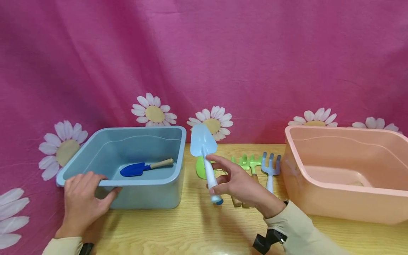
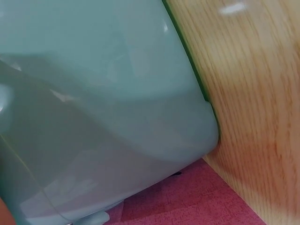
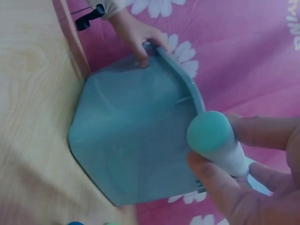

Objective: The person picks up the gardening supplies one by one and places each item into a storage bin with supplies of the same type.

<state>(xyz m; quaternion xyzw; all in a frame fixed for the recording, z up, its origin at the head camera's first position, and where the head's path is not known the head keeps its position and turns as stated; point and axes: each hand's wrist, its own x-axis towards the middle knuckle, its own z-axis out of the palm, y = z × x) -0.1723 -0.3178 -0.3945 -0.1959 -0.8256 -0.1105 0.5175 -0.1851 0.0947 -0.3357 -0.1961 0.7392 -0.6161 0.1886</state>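
Observation:
My right hand (image 1: 237, 182) pinches the pale handle of a light blue hand trowel (image 1: 203, 140) between thumb and fingers. Its blade points away from me, raised over the table between two basins. In the right wrist view the round turquoise end of the trowel handle (image 3: 211, 131) faces the camera. On the near left rim of the blue-grey basin (image 1: 146, 193), my left hand (image 1: 84, 202) grips with fingers over the edge and thumb outside. Inside that basin lies a dark blue trowel (image 1: 135, 169) with a wooden handle. The left wrist view shows mostly the basin's outer wall (image 2: 140, 65).
Right of the held trowel, green garden tools (image 1: 255, 163) with wooden handles and a light blue hand fork (image 1: 270, 170) lie on the wooden table (image 1: 153, 230). A green blade (image 1: 200, 168) shows beneath the trowel. A pink basin (image 1: 334, 202) stands at the right, before a magenta flowered cloth (image 1: 239, 63).

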